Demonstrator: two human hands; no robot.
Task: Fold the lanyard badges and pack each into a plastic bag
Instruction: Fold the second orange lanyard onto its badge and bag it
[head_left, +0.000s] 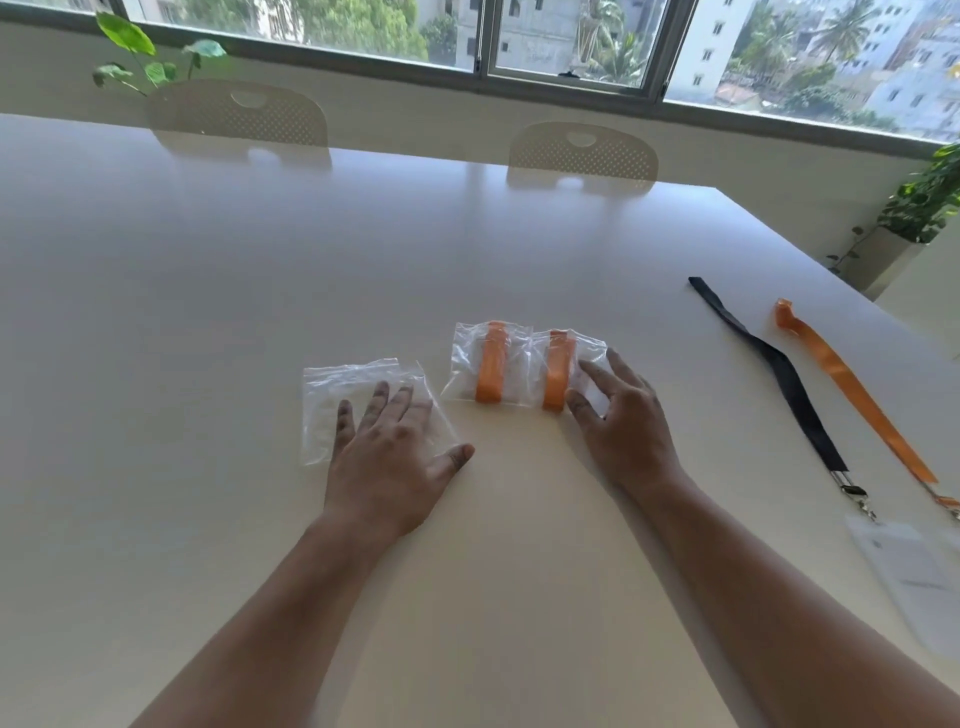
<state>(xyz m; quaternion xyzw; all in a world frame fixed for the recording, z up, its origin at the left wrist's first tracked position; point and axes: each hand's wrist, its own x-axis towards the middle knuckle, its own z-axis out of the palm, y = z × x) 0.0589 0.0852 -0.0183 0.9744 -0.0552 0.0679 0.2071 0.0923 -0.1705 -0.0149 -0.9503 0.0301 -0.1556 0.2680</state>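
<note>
A person's left hand is lying flat, fingers straight and spread, pressing on a small pile of empty clear plastic bags on the white table. Just right of it, two packed bags are sitting side by side and touching, the first packed bag and the second packed bag, each holding a folded orange lanyard. The right hand is resting loosely spread on the second one, gripping nothing. Well off to the right, a black lanyard and a loose orange lanyard are lying stretched out, unfolded. The black one's clip is meeting a clear badge holder, whose faint print is too blurred to read.
</note>
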